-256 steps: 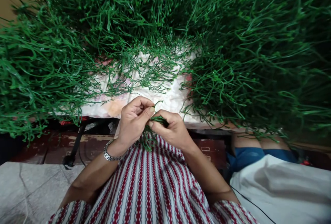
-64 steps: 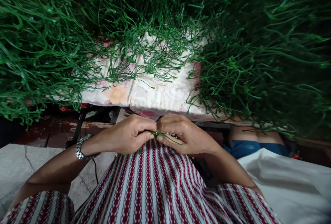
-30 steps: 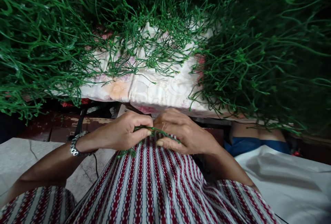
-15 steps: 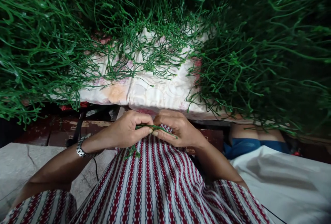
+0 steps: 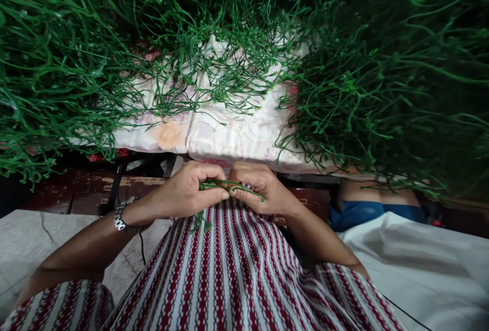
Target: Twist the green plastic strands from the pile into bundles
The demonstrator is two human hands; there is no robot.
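Thin green stems [image 5: 214,184] run between my two hands, over the striped cloth on my lap. My left hand [image 5: 191,188], with a metal watch at the wrist, pinches them between thumb and fingers. Touching it or nearly so, my right hand [image 5: 260,186] is closed on the same stems, and a thin end lies across its thumb. Below my left hand hangs a small green tuft [image 5: 200,223]. Beyond the hands, loose green stems [image 5: 229,79] lie scattered on a floral cloth [image 5: 229,135].
Large heaps of green stems stand at the left [image 5: 49,81] and the right [image 5: 362,91], reaching past the table's front edge. At the right, a person's knees [image 5: 361,192] show under the table, beside white fabric [image 5: 428,265].
Both hands stay close together at the same place. The fingers have shifted slightly on the stems, and the tuft below my left hand has moved a little to the right.
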